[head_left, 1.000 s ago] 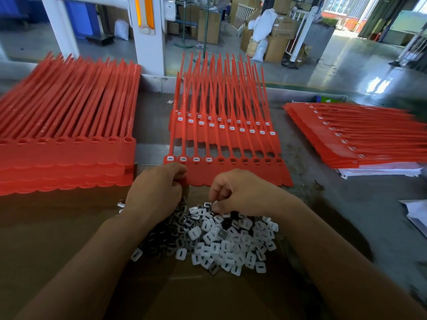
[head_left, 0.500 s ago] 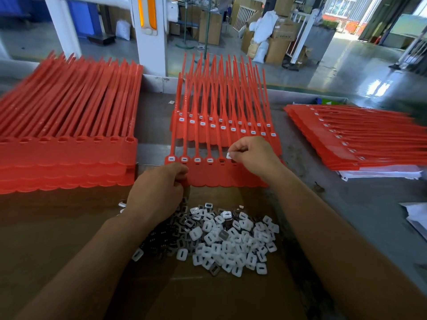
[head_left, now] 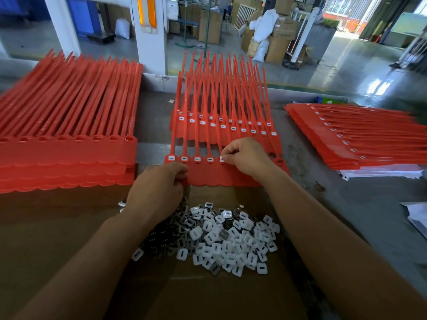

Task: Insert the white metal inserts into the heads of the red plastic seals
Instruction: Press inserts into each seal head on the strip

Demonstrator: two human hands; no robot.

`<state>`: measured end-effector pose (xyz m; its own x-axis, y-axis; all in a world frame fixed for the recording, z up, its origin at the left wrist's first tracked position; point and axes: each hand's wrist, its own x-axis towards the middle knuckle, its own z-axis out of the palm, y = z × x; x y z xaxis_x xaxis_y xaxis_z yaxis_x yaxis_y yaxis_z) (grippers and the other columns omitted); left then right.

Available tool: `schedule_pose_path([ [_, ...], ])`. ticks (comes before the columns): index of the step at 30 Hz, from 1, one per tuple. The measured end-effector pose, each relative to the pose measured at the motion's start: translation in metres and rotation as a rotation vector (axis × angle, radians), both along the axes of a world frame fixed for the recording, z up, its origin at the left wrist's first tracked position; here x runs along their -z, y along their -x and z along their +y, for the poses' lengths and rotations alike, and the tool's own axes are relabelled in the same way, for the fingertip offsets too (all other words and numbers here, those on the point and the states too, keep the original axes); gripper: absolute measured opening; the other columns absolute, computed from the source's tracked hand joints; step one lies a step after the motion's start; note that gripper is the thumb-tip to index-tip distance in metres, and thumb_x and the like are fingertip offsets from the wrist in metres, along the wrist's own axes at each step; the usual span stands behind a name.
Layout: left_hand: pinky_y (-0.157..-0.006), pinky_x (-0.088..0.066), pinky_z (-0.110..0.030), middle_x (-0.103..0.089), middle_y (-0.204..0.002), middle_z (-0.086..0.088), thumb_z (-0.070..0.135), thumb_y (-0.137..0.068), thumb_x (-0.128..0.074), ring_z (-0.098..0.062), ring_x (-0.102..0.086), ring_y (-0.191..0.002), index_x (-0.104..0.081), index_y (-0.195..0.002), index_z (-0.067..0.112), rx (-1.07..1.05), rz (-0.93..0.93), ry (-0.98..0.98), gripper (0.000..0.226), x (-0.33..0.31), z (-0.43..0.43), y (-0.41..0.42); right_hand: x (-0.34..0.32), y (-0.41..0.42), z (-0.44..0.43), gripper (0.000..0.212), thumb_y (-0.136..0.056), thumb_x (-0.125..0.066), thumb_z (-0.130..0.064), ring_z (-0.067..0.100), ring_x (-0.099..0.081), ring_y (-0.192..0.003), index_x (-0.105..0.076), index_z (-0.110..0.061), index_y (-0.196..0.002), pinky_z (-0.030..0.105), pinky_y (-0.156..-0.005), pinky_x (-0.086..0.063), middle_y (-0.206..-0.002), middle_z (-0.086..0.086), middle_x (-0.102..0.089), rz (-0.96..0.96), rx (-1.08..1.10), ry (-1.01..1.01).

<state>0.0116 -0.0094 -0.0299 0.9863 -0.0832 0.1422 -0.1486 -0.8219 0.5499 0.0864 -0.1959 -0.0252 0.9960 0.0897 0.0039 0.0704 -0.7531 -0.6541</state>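
Up from the insert pile, the right hand pinches an insert onto the seal strip; the left hand still grips it.

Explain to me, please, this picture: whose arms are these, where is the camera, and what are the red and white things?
There is no machine: a person works with bare hands. The camera sits on the person's head and looks down, so both arms enter from below. The left hand grips the near edge of a red strip of seals. The right hand pinches a white insert at the strip's fifth head; the four heads left of it hold inserts. A pile of loose inserts lies on cardboard. More seals lie in a left stack and a right stack.
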Motion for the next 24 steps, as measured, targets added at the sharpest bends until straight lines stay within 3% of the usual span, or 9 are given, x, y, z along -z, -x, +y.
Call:
schedule_pose_path([
  [8, -0.088, -0.042, -0.024, -0.064, -0.118, 0.004, 0.002, -0.085, -0.047, -0.015, -0.058, -0.105, -0.057, -0.121, 0.021, 0.007, 0.004, -0.006, 0.042, 0.000, 0.000, -0.001, 0.000, -0.002, 0.003, 0.013, -0.085, -0.064, -0.014, 0.004, -0.052, -0.080, -0.063, -0.022, -0.076, 0.021, -0.071, -0.039, -0.084, -0.009, -0.059, -0.005, 0.010, 0.058],
  [14, -0.089, -0.041, -0.024, -0.063, -0.119, 0.003, 0.002, -0.086, -0.047, -0.015, -0.057, -0.106, -0.057, -0.122, 0.021, 0.003, 0.007, 0.000, 0.042, -0.001, 0.000, 0.001, -0.001, -0.002, 0.008, 0.012, -0.085, -0.064, -0.015, 0.010, -0.055, -0.089, -0.060, -0.022, -0.076, 0.024, -0.074, -0.041, -0.097, -0.003, -0.065, -0.019, 0.006, 0.146],
  [17, -0.092, -0.041, -0.025, -0.062, -0.121, 0.004, 0.001, -0.086, -0.047, -0.014, -0.056, -0.109, -0.056, -0.124, 0.020, 0.005, 0.012, 0.003, 0.043, -0.001, 0.000, 0.000, -0.004, -0.004, 0.008, 0.004, -0.083, -0.067, -0.014, 0.014, -0.059, -0.096, -0.068, -0.017, -0.082, 0.025, -0.079, -0.045, -0.101, 0.001, -0.068, 0.013, 0.028, 0.130],
  [22, -0.091, -0.041, -0.026, -0.065, -0.116, 0.004, 0.000, -0.083, -0.048, -0.015, -0.057, -0.107, -0.059, -0.120, 0.019, -0.004, 0.005, 0.014, 0.043, 0.000, 0.000, 0.000, -0.008, -0.005, 0.008, 0.028, -0.073, -0.076, -0.008, 0.018, -0.061, -0.093, -0.052, -0.024, -0.072, 0.033, -0.086, -0.049, -0.094, 0.002, -0.065, 0.066, 0.132, -0.014],
  [24, -0.090, -0.041, -0.025, -0.065, -0.115, 0.004, 0.001, -0.083, -0.048, -0.015, -0.058, -0.106, -0.059, -0.119, 0.020, -0.009, 0.002, 0.014, 0.042, 0.001, 0.000, 0.000, -0.011, -0.008, 0.009, 0.026, -0.071, -0.076, -0.007, 0.015, -0.059, -0.085, -0.056, -0.022, -0.075, 0.031, -0.081, -0.049, -0.090, 0.004, -0.065, 0.119, 0.143, -0.013],
])
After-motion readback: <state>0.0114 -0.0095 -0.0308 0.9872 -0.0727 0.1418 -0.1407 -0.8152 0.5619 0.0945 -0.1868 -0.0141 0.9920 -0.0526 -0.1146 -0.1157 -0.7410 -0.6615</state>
